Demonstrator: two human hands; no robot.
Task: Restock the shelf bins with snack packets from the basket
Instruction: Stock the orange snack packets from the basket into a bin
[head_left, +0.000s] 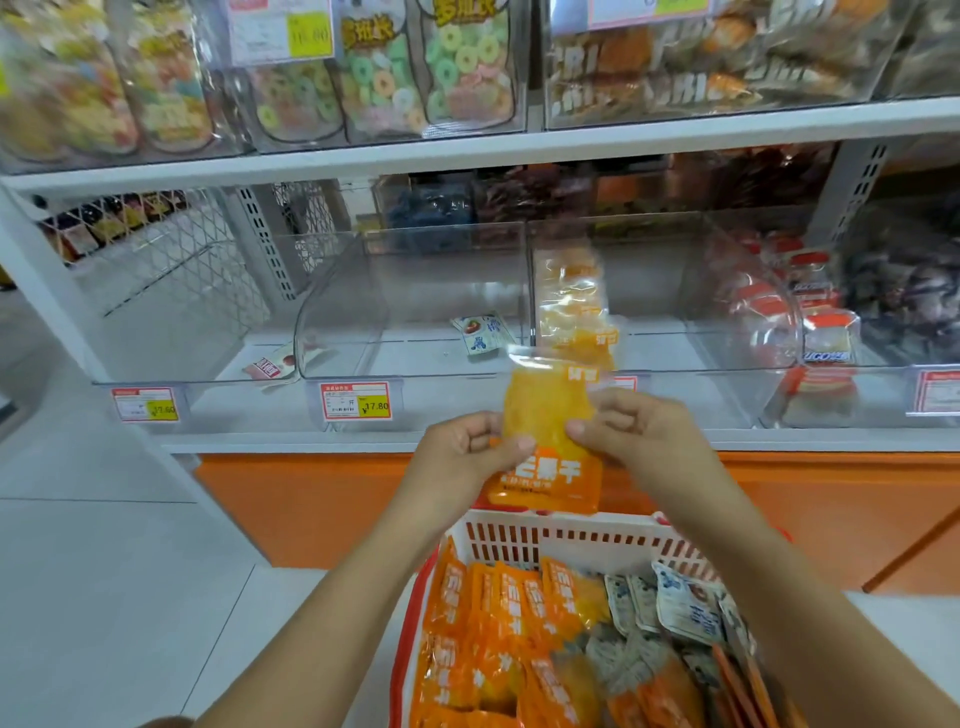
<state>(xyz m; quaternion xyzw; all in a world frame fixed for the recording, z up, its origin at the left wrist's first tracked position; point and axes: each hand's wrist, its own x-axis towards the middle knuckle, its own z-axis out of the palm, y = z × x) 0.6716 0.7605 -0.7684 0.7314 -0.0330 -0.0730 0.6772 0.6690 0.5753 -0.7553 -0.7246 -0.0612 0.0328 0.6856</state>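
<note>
**While both hands pinch it, one orange packet hangs over the basket**

Where the frame bottoms out, the white basket (561, 525) sits packed with orange packets (493, 623) and white-blue packets (675, 608), too overlapped to count. Just above, left hand (467, 447) and right hand (639, 431) each pinch one side of a single upright mango packet (545, 415), thumb against curled fingers. Beyond, on the white shelf (260, 441), two clear bins: the centre bin (415, 291) holds one lone sachet (480, 335), the right bin (727, 312) beside it. Pale floor tiles (104, 545) lower left; ring-candy bags (441, 67) up top.
</note>
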